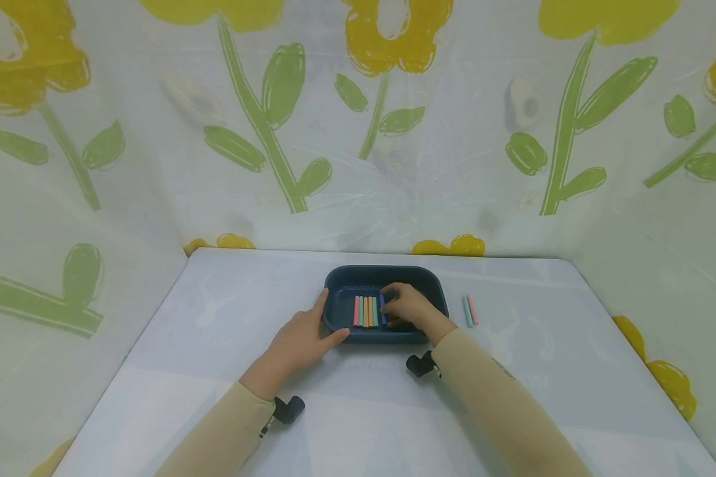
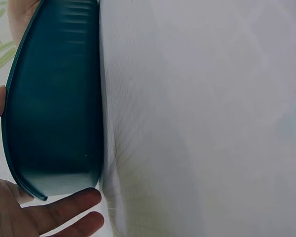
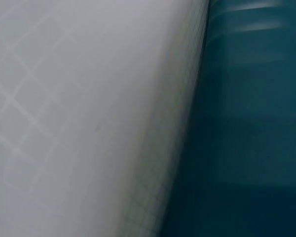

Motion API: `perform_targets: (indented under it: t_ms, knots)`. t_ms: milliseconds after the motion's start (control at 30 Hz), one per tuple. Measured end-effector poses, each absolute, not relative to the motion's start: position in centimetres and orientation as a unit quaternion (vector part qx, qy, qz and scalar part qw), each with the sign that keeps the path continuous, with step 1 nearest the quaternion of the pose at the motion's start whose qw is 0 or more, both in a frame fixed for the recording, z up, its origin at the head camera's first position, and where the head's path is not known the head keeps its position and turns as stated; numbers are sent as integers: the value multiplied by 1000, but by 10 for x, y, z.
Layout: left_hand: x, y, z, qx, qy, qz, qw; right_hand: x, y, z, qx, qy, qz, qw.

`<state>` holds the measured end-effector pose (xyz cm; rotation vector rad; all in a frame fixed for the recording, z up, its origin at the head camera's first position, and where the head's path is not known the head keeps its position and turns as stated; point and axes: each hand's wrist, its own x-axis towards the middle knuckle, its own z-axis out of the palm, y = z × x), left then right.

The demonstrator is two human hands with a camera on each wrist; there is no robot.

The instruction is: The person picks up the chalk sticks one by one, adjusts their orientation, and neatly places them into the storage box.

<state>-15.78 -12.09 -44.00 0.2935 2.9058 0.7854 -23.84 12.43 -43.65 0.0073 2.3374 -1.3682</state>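
Observation:
A dark blue-green tray [image 1: 388, 338] stands on the table, with a row of coloured chalk sticks [image 1: 366, 311] side by side on its floor. My left hand [image 1: 301, 338] rests at the tray's left end, thumb at the front rim. In the left wrist view its straight fingers [image 2: 64, 210] lie along the outer end wall. Reaching in over the right part of the tray, my right hand [image 1: 408, 305] pinches a blue chalk stick [image 1: 384, 310] beside the row, with its fingers bent. The right wrist view shows only the tray's outer wall [image 3: 251, 123] and the tabletop.
To the right of the tray, a teal chalk stick [image 1: 468, 311] and a pink chalk stick [image 1: 473, 309] lie close together on the pale table [image 1: 358, 411]. A flower-printed curtain [image 1: 358, 199] rises behind the table and along both sides.

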Motion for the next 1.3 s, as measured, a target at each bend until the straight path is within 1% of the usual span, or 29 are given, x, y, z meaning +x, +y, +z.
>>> perform_targets:
  t_ms: [233,500,800,1100,1300]
  knots:
    - [-157,-121,-440,101,959,259,53,-238,122,-435,3,847,-488,212]
    - [-157,-122,-440,88,960,255,68,-237,122,-436,5,844,-491,217]
    - [-157,-121,-442,89,960,257,66,-238,127,-434,8,839,-500,215]
    - [-157,-121,-441,89,960,256,65,-235,141,-416,-22,837,-510,199]
    - [-158,-121,-442,93,961,254,61,-229,155,-396,-43,846,-498,184]
